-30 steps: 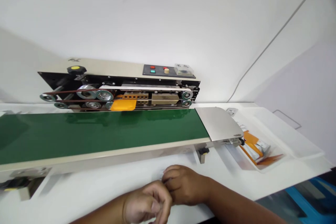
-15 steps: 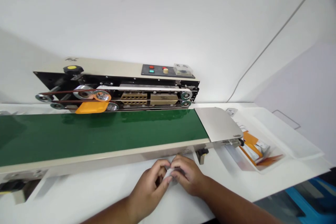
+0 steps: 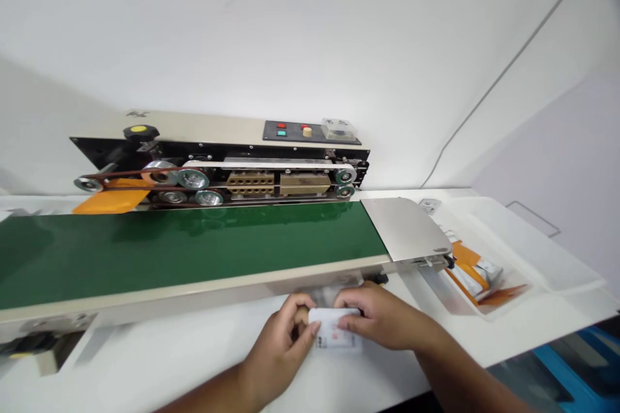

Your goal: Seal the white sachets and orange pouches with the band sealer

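Both my hands hold a white printed plastic packet low over the white table, just in front of the conveyor's near edge. My left hand pinches its left end, and my right hand lies over its upper right side. A clear upper part of the packet stands toward the green conveyor belt. Far left, an orange pouch sticks out from the belts of the band sealer, lying partly over the belt.
A steel plate joins the conveyor's right end. Beyond it, a white tray holds orange and white packets. The sealer carries a control panel with coloured buttons. A blue crate sits below the table's right edge.
The orange pouch has travelled left along the sealer. My hands have moved apart and to the right, and the white packet now shows flat between them.
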`<state>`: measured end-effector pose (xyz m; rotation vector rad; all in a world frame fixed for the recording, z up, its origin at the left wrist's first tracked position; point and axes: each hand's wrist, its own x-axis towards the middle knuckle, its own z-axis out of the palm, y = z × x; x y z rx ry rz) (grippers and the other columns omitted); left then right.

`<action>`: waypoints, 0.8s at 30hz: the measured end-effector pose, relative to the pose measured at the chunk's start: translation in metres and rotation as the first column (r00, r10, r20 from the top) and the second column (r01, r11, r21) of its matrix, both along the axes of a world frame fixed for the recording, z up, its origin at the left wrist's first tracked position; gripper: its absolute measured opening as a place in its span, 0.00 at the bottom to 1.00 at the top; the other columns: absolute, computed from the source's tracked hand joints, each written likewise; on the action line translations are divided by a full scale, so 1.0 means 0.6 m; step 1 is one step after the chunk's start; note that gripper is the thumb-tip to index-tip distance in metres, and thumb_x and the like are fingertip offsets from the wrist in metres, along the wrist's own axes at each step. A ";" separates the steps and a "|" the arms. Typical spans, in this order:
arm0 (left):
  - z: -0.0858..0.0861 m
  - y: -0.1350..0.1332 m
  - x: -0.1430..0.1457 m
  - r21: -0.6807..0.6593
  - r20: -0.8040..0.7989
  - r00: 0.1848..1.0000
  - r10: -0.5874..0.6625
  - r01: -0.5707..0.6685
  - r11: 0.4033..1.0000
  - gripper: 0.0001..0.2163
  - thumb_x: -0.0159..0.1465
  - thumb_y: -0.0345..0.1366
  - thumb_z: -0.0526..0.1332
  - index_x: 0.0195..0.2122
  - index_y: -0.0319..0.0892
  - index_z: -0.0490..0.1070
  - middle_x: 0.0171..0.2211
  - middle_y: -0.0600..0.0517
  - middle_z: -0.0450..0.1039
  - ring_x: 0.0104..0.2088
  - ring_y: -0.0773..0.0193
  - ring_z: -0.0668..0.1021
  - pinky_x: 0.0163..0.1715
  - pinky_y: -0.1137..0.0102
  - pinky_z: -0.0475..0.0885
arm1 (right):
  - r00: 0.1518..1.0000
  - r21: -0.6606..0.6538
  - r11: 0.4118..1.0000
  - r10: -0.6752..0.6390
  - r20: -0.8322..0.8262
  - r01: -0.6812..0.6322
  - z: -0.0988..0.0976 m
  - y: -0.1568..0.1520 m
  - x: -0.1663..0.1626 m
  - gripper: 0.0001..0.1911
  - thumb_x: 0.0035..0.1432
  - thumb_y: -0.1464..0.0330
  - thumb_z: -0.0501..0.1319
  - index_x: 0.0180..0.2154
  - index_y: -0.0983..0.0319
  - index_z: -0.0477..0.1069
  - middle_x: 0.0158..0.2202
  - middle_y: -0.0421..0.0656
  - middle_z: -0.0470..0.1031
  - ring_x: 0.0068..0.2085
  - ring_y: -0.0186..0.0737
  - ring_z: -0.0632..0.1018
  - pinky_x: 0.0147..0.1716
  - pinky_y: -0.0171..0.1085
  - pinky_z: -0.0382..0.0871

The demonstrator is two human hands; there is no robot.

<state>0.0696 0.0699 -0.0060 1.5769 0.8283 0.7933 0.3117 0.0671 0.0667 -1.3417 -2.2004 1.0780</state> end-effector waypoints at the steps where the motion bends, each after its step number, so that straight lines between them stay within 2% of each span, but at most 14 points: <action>1: 0.002 -0.002 0.000 0.015 0.013 1.000 -0.025 0.025 1.000 0.09 0.72 0.44 0.57 0.46 0.45 0.63 0.27 0.56 0.69 0.28 0.64 0.71 0.30 0.71 0.65 | 1.000 -0.021 1.000 0.021 -0.008 -0.021 0.019 -0.002 0.014 0.03 0.61 0.67 0.64 0.36 0.59 0.78 0.30 0.37 0.77 0.31 0.35 0.74 0.30 0.32 0.63; 3: 0.004 -0.005 0.000 0.047 0.021 0.997 -0.070 0.069 0.997 0.09 0.72 0.42 0.57 0.48 0.45 0.62 0.29 0.55 0.70 0.30 0.64 0.71 0.31 0.71 0.65 | 0.994 -0.069 0.997 -0.050 -0.099 0.043 0.055 0.002 0.047 0.05 0.61 0.65 0.65 0.36 0.59 0.78 0.30 0.39 0.78 0.28 0.34 0.74 0.26 0.31 0.63; 5: 0.004 -0.005 0.000 0.065 0.010 0.995 -0.100 0.099 0.993 0.10 0.71 0.40 0.57 0.51 0.45 0.61 0.31 0.54 0.71 0.30 0.64 0.71 0.31 0.71 0.65 | 0.918 -0.097 0.960 -0.280 -0.282 0.263 0.085 0.021 0.082 0.09 0.61 0.62 0.65 0.39 0.59 0.79 0.28 0.39 0.76 0.23 0.32 0.71 0.21 0.31 0.61; 7: 0.003 -0.005 0.000 0.072 -0.005 0.994 -0.112 0.112 0.991 0.11 0.71 0.38 0.57 0.53 0.45 0.61 0.31 0.54 0.70 0.29 0.65 0.70 0.30 0.71 0.64 | 0.717 -0.101 0.849 -0.496 -0.490 0.519 0.107 0.055 0.113 0.13 0.60 0.62 0.66 0.45 0.60 0.78 0.23 0.38 0.73 0.20 0.31 0.68 0.18 0.30 0.59; 8: 0.002 -0.005 0.000 0.078 -0.009 0.994 -0.111 0.112 0.991 0.12 0.71 0.38 0.57 0.53 0.45 0.61 0.31 0.54 0.70 0.28 0.65 0.70 0.30 0.72 0.64 | 0.599 -0.112 0.782 -0.553 -0.579 0.613 0.116 0.075 0.125 0.16 0.58 0.63 0.67 0.48 0.61 0.77 0.22 0.37 0.72 0.20 0.31 0.68 0.18 0.30 0.59; 10: 0.001 -0.004 0.001 0.094 -0.017 0.994 -0.107 0.108 0.990 0.12 0.70 0.37 0.57 0.53 0.45 0.62 0.31 0.54 0.71 0.28 0.66 0.70 0.29 0.72 0.64 | 0.419 -0.176 0.691 -0.599 -0.682 0.702 0.125 0.114 0.142 0.19 0.55 0.67 0.67 0.50 0.62 0.76 0.23 0.38 0.73 0.22 0.31 0.70 0.20 0.29 0.63; 11: 0.001 -0.004 0.001 0.106 -0.022 0.994 -0.105 0.106 0.989 0.12 0.70 0.36 0.57 0.53 0.45 0.63 0.31 0.54 0.71 0.28 0.66 0.70 0.29 0.72 0.64 | 0.370 -0.213 0.674 -0.610 -0.701 0.708 0.127 0.131 0.147 0.19 0.54 0.69 0.67 0.49 0.63 0.76 0.24 0.39 0.74 0.23 0.31 0.71 0.20 0.29 0.64; 13: 0.002 -0.004 0.002 0.127 -0.034 0.994 -0.105 0.109 0.986 0.11 0.70 0.35 0.58 0.52 0.44 0.64 0.31 0.54 0.72 0.28 0.66 0.71 0.29 0.72 0.65 | 0.347 -0.272 0.679 -0.627 -0.697 0.681 0.124 0.158 0.152 0.16 0.52 0.72 0.66 0.45 0.64 0.77 0.25 0.41 0.75 0.23 0.31 0.72 0.21 0.29 0.67; 16: 0.006 -0.006 0.002 0.153 -0.051 0.993 -0.110 0.117 0.981 0.10 0.69 0.36 0.58 0.50 0.44 0.65 0.30 0.54 0.73 0.27 0.66 0.71 0.28 0.72 0.64 | 0.383 -0.318 0.715 -0.633 -0.672 0.623 0.109 0.177 0.148 0.11 0.52 0.73 0.65 0.40 0.66 0.77 0.24 0.43 0.76 0.23 0.30 0.72 0.21 0.27 0.68; 24: 0.012 -0.007 0.003 0.186 -0.087 0.987 -0.132 0.146 0.972 0.06 0.69 0.35 0.57 0.46 0.44 0.67 0.29 0.55 0.73 0.27 0.66 0.71 0.28 0.72 0.64 | 0.401 -0.322 0.774 -0.578 -0.711 0.544 0.092 0.184 0.126 0.09 0.54 0.72 0.67 0.40 0.65 0.75 0.27 0.43 0.77 0.24 0.30 0.75 0.23 0.27 0.72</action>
